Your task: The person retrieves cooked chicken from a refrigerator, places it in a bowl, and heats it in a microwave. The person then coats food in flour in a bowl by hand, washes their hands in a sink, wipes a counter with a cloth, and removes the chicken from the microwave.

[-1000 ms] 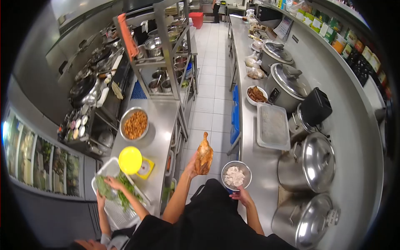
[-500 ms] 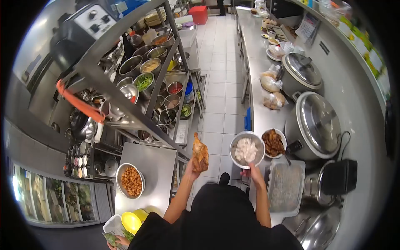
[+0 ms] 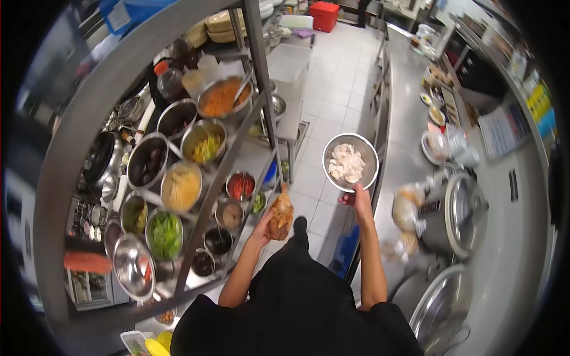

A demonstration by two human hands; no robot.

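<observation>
A browned chicken leg [image 3: 281,218] rests in my left hand [image 3: 259,235], bone end pointing up and away, with my fingers closed around its lower part. My right hand [image 3: 360,203] grips the near rim of a round metal bowl [image 3: 370,155]. Inside that bowl lie pale white pieces [image 3: 346,163] whose kind I cannot make out. Both hands are held out in front of me over the tiled aisle, the bowl further forward than the leg. Beside my left hand, the rack carries small bowls, among them one of red pieces [image 3: 240,186] and one of dark sauce [image 3: 218,241].
On my left a metal rack [image 3: 259,62] holds several bowls, including green vegetables [image 3: 165,235] and pale strips [image 3: 181,187]. A steel counter [image 3: 396,110] runs along the right, with bagged food [image 3: 406,207] and large lidded cookers [image 3: 460,207]. A red box [image 3: 325,16] stands far ahead.
I have moved forward along the aisle, and the rack is now closer on my left. Both hands keep their hold; the metal bowl sits higher in view. The bowl of browned meat has left view.
</observation>
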